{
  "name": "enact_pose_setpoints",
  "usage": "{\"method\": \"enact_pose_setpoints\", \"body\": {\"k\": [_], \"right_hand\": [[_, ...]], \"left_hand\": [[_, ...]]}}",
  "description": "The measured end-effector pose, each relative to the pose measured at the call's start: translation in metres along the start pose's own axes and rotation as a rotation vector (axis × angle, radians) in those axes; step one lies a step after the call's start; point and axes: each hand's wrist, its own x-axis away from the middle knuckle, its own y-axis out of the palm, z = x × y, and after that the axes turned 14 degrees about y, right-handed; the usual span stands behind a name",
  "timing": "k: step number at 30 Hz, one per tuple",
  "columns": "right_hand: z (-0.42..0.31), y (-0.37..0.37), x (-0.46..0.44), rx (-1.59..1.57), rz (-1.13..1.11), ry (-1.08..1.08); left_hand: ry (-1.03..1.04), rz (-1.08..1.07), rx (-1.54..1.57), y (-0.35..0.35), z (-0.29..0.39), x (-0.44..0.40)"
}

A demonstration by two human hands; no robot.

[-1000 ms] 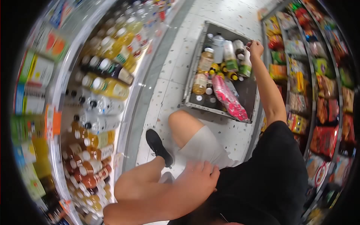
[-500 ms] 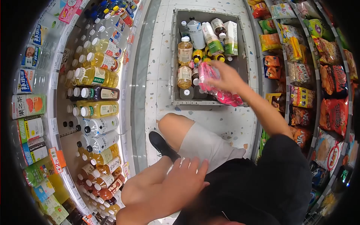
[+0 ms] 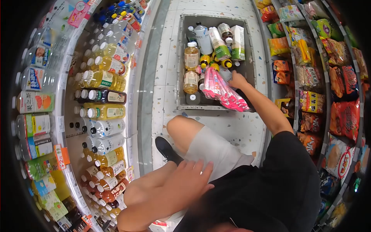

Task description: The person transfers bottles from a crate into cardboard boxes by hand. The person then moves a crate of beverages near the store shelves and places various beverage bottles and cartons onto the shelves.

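Note:
My left hand rests on my bent leg with its fingers stretched out and a ring on one finger. My right hand is inside the right part of a grey crate, fingers curled down beside a pale, clear item I cannot fully make out. Left of that hand, a bundle of pink packets slants across the crate and over its near rim. Around it lie amber bottles, small dark bottles with yellow caps, a white-and-green carton and a pale bottle.
On the left, shelves hold rows of drink bottles with white and dark caps. Snack bags fill the racks on the right. The crate stands on a speckled tile floor in the aisle, beyond my shoe.
My right hand has let go of the pink packets and moved slightly right and deeper into the crate. The packets now lie spread by the near rim. My left hand stays on my leg.

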Motion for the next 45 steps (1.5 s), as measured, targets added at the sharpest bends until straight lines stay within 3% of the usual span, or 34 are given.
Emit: {"method": "enact_pose_setpoints", "body": {"k": [2,9,10,11,15,17,18,19,20,21,23,28,30,31,33,37,40,43,45], "right_hand": [[-0.009,0.027,-0.013,0.241,-0.103,0.044],[-0.016,0.041,-0.052,0.31,-0.149,0.046],[-0.029,0.004,-0.035,0.479,-0.279,-0.142],[-0.044,-0.013,-0.025,0.482,-0.277,-0.161],[-0.126,-0.096,-0.015,0.47,-0.023,-0.226],[-0.136,-0.063,-0.153,0.344,0.326,-0.329],[-0.167,-0.082,-0.168,0.136,0.372,-0.301],[-0.18,-0.089,-0.196,-0.139,0.504,-0.497],[-0.195,-0.088,-0.231,-0.116,0.6,-0.603],[-0.208,-0.098,-0.253,-0.042,0.466,-0.579],[-0.211,-0.081,-0.338,-0.025,0.279,-0.603],[-0.218,-0.118,-0.271,0.157,0.367,-0.549],[-0.218,-0.128,-0.274,0.268,0.327,-0.618],[-0.214,-0.129,-0.273,0.278,0.332,-0.629],[-0.197,-0.128,-0.266,0.147,0.314,-0.625],[-0.169,-0.131,-0.251,-0.054,0.296,-0.624],[-0.177,-0.143,-0.165,-0.102,0.464,-0.586],[-0.213,-0.192,-0.022,-0.26,0.592,-0.481],[-0.227,-0.222,0.039,-0.406,0.722,-0.653]], "left_hand": [[-0.003,0.029,0.02,0.003,0.002,-0.001],[-0.049,0.108,-0.014,0.02,0.002,-0.002],[-0.052,0.123,-0.015,0.021,0.001,-0.002],[-0.057,0.138,-0.018,0.021,0.002,-0.001],[-0.119,0.135,-0.069,0.027,0.006,-0.005],[-0.067,0.133,-0.214,0.045,0.011,-0.009],[-0.029,0.165,-0.214,0.054,0.015,-0.009],[-0.138,0.184,-0.197,0.064,0.02,-0.008],[-0.097,0.187,-0.155,0.072,0.022,-0.009],[-0.033,0.192,-0.116,0.079,0.023,-0.011],[-0.11,0.239,-0.163,0.086,0.024,-0.014],[-0.141,0.386,-0.232,0.084,0.028,-0.01],[-0.15,0.161,-0.005,0.075,0.027,-0.006],[-0.153,0.177,-0.004,0.076,0.025,-0.002],[-0.179,0.263,-0.241,0.082,0.025,0.003],[-0.126,0.171,-0.116,0.076,0.015,-0.002],[-0.091,0.071,-0.013,0.064,0.007,-0.004],[-0.006,-0.075,0.035,0.047,0.005,0.0],[-0.02,-0.065,0.034,0.045,0.01,0.0]]}}
